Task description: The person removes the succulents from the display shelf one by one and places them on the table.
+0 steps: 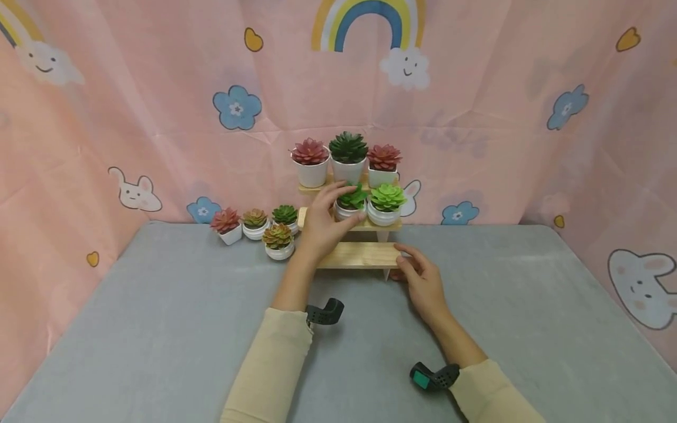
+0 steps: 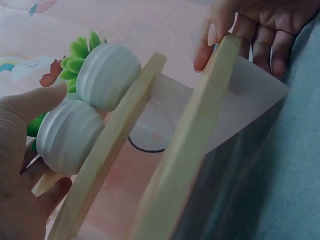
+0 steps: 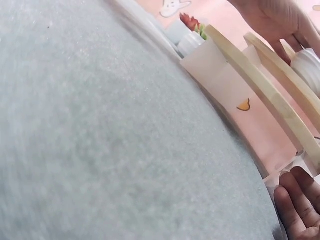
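Observation:
A three-tier wooden plant stand (image 1: 359, 256) with translucent side panels stands at the back of the table. My left hand (image 1: 319, 228) grips a small green succulent in a ribbed white pot (image 2: 70, 136) on the middle tier, thumb and fingers around it. Beside that pot, to the right, sits a light-green succulent (image 1: 387, 202). My right hand (image 1: 423, 286) holds the right end of the bottom shelf, some fingers below its edge by the side panel (image 2: 252, 87). On the top tier are a dark-green succulent (image 1: 348, 154) and two red succulents, one being the left one (image 1: 309, 161).
Left of the stand, several small potted succulents cluster on the grey-covered table (image 1: 174, 317); a red one (image 1: 227, 226) is outermost. A pink patterned curtain (image 1: 174, 106) hangs right behind the stand. Dark wrist bands (image 1: 325, 312) are on both arms.

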Action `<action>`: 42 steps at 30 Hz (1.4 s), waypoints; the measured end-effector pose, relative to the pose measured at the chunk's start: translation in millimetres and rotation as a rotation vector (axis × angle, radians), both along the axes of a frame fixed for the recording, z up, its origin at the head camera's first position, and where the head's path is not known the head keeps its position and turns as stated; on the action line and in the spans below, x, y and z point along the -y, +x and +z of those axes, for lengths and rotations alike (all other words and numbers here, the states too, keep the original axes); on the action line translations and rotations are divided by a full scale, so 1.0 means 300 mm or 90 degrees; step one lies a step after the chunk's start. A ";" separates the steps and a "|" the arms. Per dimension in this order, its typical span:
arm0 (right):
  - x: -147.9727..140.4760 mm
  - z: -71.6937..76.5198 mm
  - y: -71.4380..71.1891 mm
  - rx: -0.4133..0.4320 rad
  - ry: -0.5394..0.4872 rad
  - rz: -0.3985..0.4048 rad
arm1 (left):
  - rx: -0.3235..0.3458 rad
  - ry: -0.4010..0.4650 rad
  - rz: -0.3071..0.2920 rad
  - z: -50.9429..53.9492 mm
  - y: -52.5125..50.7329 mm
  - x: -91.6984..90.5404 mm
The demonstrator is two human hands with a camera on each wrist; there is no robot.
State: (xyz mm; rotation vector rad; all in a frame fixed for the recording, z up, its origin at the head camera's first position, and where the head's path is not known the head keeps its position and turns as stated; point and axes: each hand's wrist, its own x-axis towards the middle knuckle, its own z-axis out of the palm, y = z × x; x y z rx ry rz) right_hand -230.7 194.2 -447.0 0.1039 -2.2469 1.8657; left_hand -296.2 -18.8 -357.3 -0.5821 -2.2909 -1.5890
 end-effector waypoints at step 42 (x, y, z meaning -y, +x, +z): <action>-0.001 -0.002 -0.007 -0.018 -0.018 0.011 | -0.038 0.028 0.153 -0.056 0.044 -0.046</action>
